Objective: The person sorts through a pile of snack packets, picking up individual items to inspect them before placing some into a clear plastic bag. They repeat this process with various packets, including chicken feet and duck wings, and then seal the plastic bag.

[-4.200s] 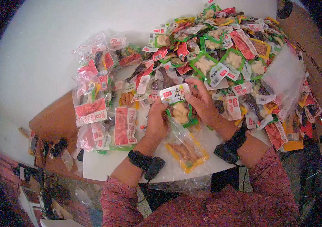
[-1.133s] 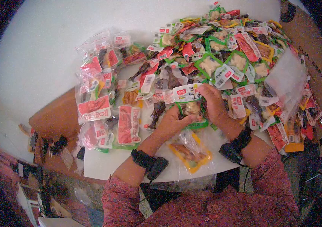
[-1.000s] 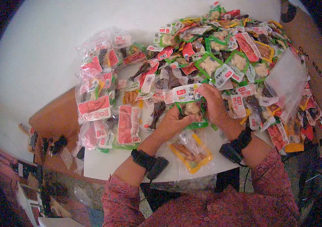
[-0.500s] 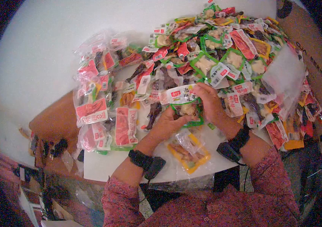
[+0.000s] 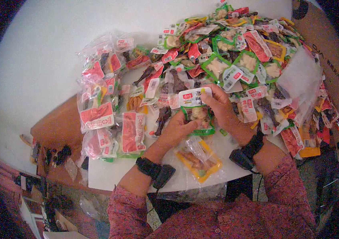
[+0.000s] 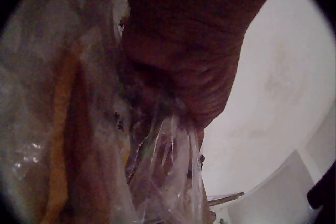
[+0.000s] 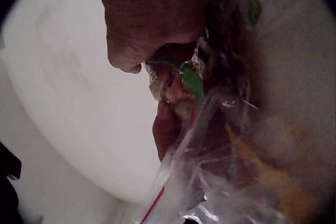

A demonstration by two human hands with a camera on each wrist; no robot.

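Observation:
In the head view both hands hold up a sealed snack packet (image 5: 197, 115) with a white label, green edging and pale food inside. My left hand (image 5: 175, 130) grips its lower left, the thumb lying across the front. My right hand (image 5: 223, 111) pinches the upper right, its thumb on the label. Just below lies a clear plastic bag (image 5: 195, 145) with a yellow-edged packet (image 5: 198, 161) inside. In the left wrist view, crinkled clear film (image 6: 168, 166) hangs under the left hand (image 6: 184, 50). The right wrist view shows the right hand (image 7: 152, 19) above the bag's red zip line (image 7: 152, 204).
A large heap of snack packets (image 5: 217, 67) spreads from the middle to the right of the white table (image 5: 109, 173). Filled clear bags (image 5: 96, 113) line the left side. A translucent bag (image 5: 301, 79) lies on the heap, beside a cardboard box (image 5: 331, 67).
Since the earliest frame my left hand has slid from the label's left edge down to the packet's lower part. In the last half second the right thumb has shifted inward over the label.

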